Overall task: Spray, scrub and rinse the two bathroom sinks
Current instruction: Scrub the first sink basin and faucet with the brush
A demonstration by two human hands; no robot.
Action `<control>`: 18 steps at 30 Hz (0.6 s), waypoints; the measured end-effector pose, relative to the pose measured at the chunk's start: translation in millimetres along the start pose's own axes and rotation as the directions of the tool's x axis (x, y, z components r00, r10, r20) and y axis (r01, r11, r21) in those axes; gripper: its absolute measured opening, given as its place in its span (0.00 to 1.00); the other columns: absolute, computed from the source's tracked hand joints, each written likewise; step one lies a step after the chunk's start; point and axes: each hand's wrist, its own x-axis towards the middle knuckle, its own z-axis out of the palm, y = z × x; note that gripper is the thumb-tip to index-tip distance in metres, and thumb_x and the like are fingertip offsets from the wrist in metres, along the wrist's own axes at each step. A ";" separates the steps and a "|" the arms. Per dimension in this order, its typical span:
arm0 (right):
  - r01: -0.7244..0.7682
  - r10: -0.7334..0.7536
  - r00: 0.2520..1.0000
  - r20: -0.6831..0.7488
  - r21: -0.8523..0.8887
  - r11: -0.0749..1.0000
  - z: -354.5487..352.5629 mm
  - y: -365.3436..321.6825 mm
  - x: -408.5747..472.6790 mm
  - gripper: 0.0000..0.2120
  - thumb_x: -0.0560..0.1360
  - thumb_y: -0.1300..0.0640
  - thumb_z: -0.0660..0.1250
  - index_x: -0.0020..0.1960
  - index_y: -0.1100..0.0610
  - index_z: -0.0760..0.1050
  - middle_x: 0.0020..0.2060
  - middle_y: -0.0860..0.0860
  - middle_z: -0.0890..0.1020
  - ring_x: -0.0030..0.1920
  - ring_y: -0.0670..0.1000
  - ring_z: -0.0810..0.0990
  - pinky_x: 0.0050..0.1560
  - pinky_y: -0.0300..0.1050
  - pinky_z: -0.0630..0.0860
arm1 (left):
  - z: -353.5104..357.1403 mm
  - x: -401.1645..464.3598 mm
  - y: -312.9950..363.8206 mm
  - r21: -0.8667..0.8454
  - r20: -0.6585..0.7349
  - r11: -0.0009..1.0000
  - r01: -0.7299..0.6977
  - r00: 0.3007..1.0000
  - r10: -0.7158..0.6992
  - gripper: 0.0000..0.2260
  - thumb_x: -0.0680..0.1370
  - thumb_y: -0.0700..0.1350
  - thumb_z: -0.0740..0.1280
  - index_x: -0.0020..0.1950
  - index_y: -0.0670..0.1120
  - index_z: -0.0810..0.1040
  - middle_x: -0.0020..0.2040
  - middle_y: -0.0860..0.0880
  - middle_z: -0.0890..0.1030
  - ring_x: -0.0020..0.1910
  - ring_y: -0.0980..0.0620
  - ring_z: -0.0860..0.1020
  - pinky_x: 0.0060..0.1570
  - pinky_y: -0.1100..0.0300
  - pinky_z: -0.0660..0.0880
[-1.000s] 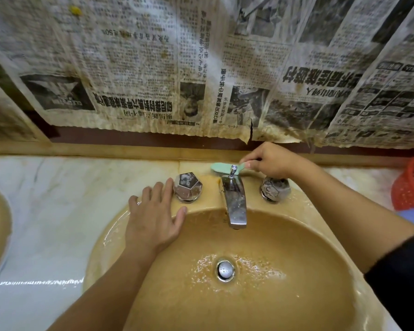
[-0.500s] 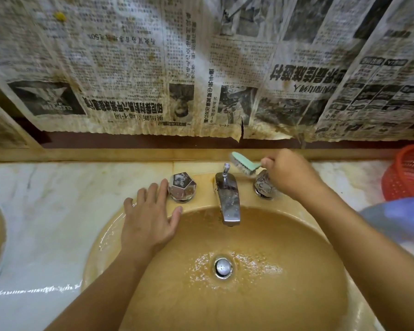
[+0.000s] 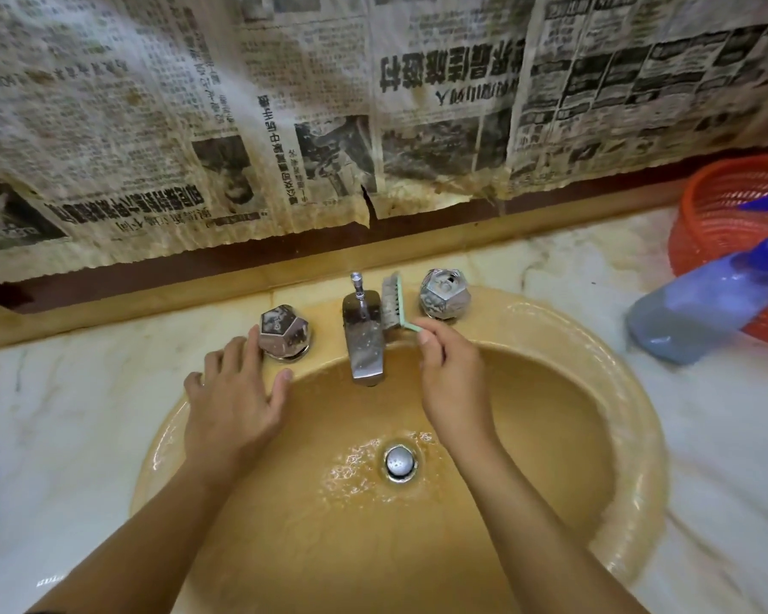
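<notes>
The right hand (image 3: 455, 383) pinches the light, stiff mint-green plastic scrub brush (image 3: 395, 305) by its thin handle, bristles just beyond its fingertips against the chrome faucet (image 3: 364, 343), while the left hand (image 3: 233, 401) rests flat and open on the wet, likely slippery tan ceramic sink (image 3: 630, 418) rim.

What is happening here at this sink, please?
A person is scrubbing the tap of a yellow sink. The right hand pinches the handle of a small green brush, whose bristles press against the right side of the chrome faucet. The left hand rests flat on the sink rim beside the left knob. A blue spray bottle leans against a red basket on the marble counter.
</notes>
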 end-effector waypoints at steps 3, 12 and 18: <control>-0.026 0.026 0.999 0.026 0.019 0.999 -6.9 12.8 -15.6 0.13 0.83 0.58 0.60 0.61 0.51 0.81 0.55 0.41 0.83 0.54 0.37 0.78 0.53 0.26 0.70 | -0.1 1.1 0.7 0.006 0.002 1.000 0.005 1.000 -0.005 0.33 0.79 0.63 0.46 0.74 0.43 0.66 0.69 0.43 0.71 0.64 0.41 0.70 0.58 0.39 0.69; -0.074 0.078 0.997 -0.024 0.134 0.988 4.8 14.6 -7.4 0.12 0.82 0.57 0.63 0.60 0.53 0.83 0.52 0.41 0.84 0.52 0.31 0.78 0.55 0.26 0.72 | -2.4 0.7 3.0 0.007 0.000 1.000 0.002 1.000 -0.002 0.30 0.79 0.62 0.46 0.72 0.44 0.67 0.69 0.44 0.70 0.63 0.41 0.69 0.58 0.40 0.68; -0.069 0.068 0.998 0.009 0.168 0.983 -0.7 9.5 -3.9 0.11 0.81 0.56 0.64 0.61 0.51 0.82 0.53 0.39 0.83 0.51 0.28 0.76 0.52 0.21 0.68 | -1.5 1.0 4.0 0.005 0.003 1.000 0.012 1.000 -0.012 0.30 0.79 0.62 0.45 0.72 0.45 0.67 0.69 0.45 0.71 0.63 0.42 0.69 0.58 0.41 0.68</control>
